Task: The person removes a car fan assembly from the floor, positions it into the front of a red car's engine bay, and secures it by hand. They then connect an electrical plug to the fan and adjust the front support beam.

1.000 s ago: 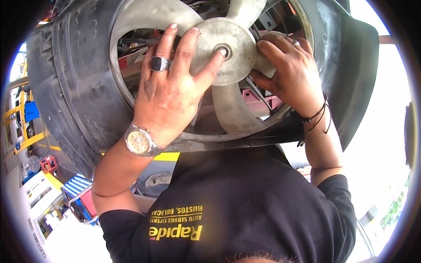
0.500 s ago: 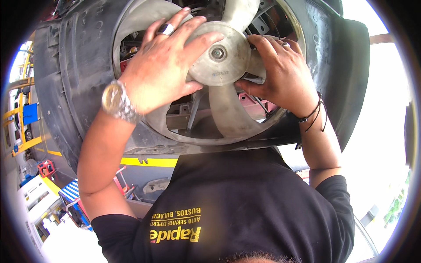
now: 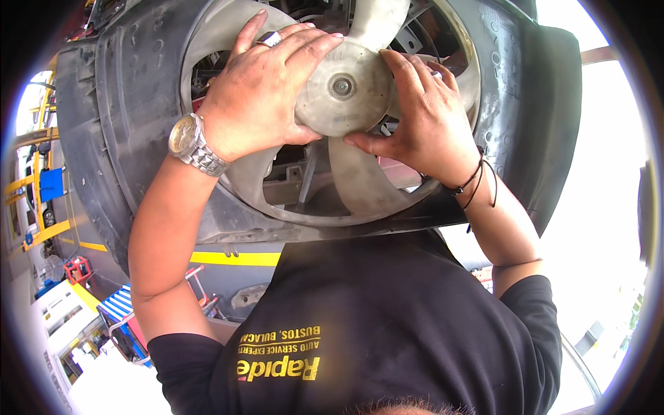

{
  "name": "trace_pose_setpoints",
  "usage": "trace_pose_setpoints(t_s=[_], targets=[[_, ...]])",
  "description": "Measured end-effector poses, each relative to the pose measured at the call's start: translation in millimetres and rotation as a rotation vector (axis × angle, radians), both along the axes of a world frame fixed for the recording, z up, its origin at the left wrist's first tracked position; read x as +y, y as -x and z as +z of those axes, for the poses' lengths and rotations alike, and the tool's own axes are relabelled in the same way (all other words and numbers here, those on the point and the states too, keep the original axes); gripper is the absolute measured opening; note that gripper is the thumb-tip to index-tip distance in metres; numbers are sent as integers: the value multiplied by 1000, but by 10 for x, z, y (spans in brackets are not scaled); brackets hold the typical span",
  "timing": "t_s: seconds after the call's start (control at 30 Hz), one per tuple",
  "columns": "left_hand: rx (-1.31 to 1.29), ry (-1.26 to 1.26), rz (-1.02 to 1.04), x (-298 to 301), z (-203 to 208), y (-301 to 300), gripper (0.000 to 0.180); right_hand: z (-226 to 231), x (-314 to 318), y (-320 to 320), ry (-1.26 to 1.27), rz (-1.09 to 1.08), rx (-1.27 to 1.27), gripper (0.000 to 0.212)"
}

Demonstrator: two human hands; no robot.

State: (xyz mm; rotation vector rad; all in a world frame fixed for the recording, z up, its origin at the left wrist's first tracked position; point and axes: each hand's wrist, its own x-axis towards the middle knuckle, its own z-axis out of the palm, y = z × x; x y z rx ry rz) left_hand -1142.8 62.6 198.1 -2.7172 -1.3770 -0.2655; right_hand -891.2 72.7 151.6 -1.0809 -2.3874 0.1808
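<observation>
A grey plastic radiator fan [image 3: 360,173] with broad blades and an outer ring sits inside a black shroud [image 3: 131,124]. Its round hub [image 3: 339,114] has a bolt [image 3: 342,86] at the centre. My left hand [image 3: 259,97], with a ring and a metal watch, curves round the hub's left side, fingertips at its upper rim and thumb at its lower left. Round the right side goes my right hand [image 3: 425,114], fingers at the upper right rim and thumb across the lower edge. Both hands grip the hub; some fingertips are hidden behind it.
Pinkish-red metal [image 3: 398,173] and dark parts show through gaps between the blades. Far below on the left are a blue-and-white striped surface [image 3: 117,304], a red object [image 3: 77,270] and yellow frames [image 3: 34,176]. A yellow line [image 3: 235,259] crosses the grey floor.
My right hand has moved left, its thumb now farther along the hub's lower edge. My left fingers have shifted, and one fingertip now reaches the hub's top rim.
</observation>
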Motion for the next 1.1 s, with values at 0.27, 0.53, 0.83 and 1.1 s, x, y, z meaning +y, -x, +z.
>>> trace_pose_setpoints(t_s=[0.27,0.53,0.83,1.1], targets=[[-7,-14,-14,-8,-25,46,117,22,19,-15,9,6,-30,106],[16,-29,3,-47,-30,25,105,24,20,-26,-3,15,-9,104],[-28,13,-49,-75,-30,51,79,19,48,-33,-91,33,17,97],[0,-4,-25,-82,-72,36,76,17,52,-32,-104,28,13,99]])
